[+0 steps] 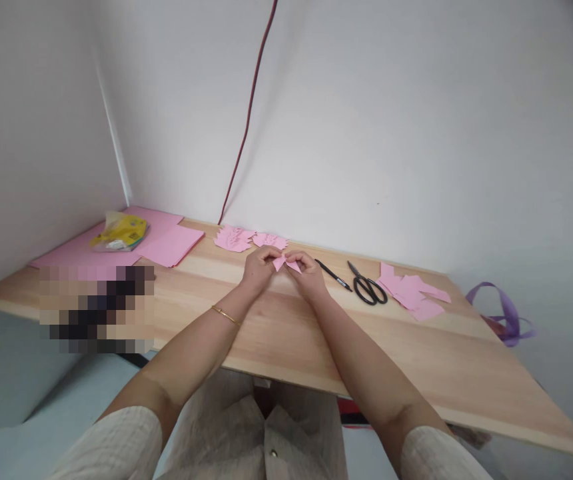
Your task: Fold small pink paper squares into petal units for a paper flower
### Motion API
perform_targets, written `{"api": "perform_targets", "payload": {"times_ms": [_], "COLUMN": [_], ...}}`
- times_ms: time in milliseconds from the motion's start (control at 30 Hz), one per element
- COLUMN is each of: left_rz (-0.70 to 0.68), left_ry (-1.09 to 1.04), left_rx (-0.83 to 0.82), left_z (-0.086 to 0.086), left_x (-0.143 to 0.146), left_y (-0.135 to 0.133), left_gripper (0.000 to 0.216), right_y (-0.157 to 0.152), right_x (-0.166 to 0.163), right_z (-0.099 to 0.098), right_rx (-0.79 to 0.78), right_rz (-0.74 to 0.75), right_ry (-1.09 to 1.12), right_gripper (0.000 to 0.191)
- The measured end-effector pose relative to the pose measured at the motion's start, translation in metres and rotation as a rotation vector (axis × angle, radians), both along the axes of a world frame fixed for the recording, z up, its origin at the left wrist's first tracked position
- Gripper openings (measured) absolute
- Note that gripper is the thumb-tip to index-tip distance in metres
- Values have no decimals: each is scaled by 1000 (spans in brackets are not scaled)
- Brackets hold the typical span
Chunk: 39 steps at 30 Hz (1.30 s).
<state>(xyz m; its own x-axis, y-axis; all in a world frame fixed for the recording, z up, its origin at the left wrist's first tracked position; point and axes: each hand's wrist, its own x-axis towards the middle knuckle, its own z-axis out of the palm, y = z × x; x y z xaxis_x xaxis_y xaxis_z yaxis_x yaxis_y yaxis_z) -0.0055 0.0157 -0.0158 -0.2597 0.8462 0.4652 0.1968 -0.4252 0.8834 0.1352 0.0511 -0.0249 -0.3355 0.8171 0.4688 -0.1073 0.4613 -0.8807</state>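
Observation:
Both my hands meet over the middle of a wooden table (pixel 416 360) and pinch a small folded pink paper piece (pixel 286 265) between them. My left hand (pixel 259 265) grips its left end with fingers curled; a thin gold bangle (pixel 225 315) sits on that wrist. My right hand (pixel 306 270) holds the right end, fingers closed. Just behind my hands lie several folded pink paper pieces (pixel 246 239) in a row near the wall.
A black pen (pixel 333 274) and black scissors (pixel 367 287) lie right of my hands, then loose pink paper squares (pixel 413 291). Pink sheets (pixel 171 244) and a yellow packet (pixel 119 232) sit at the back left. A purple ribbon (pixel 506 319) hangs off the right edge. A red cable (pixel 246 127) runs down the wall.

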Motion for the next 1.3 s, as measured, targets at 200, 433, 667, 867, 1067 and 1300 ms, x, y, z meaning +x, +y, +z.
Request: {"api": "perform_targets", "payload": {"times_ms": [200,433,667,867,1067,1300], "left_rz": [-17,-8,-113,-108,-183,-252], "left_ry": [40,114,106,95,-84,-155], "left_rx": [-22,-42,-145,-208,-303,-348], "left_z": [1,-5,-3,-7,-9,-5], "left_x": [-1,-1,2,0,2,4], "left_y": [0,3,2,5,5,1], "left_gripper": [2,6,8,16,21,24], "right_y": [-2,1,3,2,0,1], "right_x": [-1,1,2,3,4,4], "right_z": [0,-4,-5,-4,-1,-2], "right_rx": [-84,11,-39,-20,-11,-13], "right_rz": [-55,-73,-82,-128,-139,-151], "right_ry": [0,-94,-95,-166,-187,-179], "right_gripper": [24,19,26,24,24,23]}}
